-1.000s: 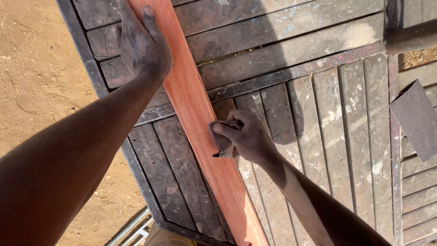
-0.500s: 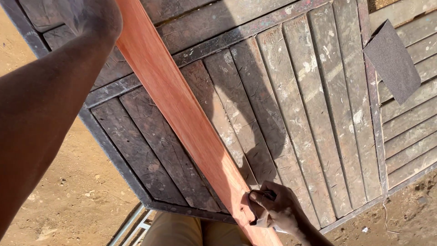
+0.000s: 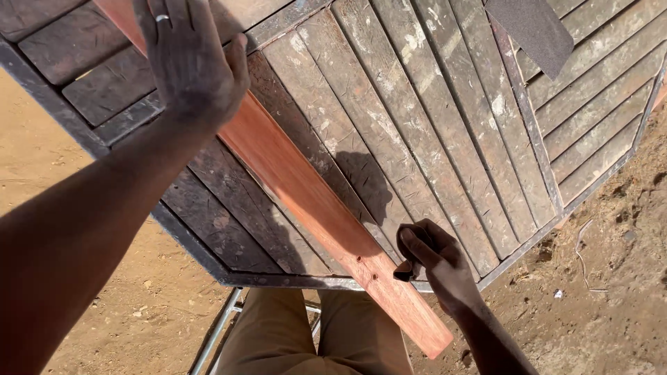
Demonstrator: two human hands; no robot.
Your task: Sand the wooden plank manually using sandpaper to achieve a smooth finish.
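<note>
At the near edge of the slatted wooden desk (image 3: pixel 445 118), the right hand (image 3: pixel 434 264) sits just beside the reddish wooden plank (image 3: pixel 306 198), its fingers (image 3: pixel 417 251) curled shut around a small dark piece whose kind cannot be told. The plank lies diagonally across the desk, its near end jutting past the near edge above the person's tan trousers (image 3: pixel 313 337). Farther along, toward the far left corner, the left hand (image 3: pixel 191 66) presses flat on the plank, fingers spread open, a ring showing on one. A dark sheet of sandpaper (image 3: pixel 535 28) lies at the far right of the desk.
</note>
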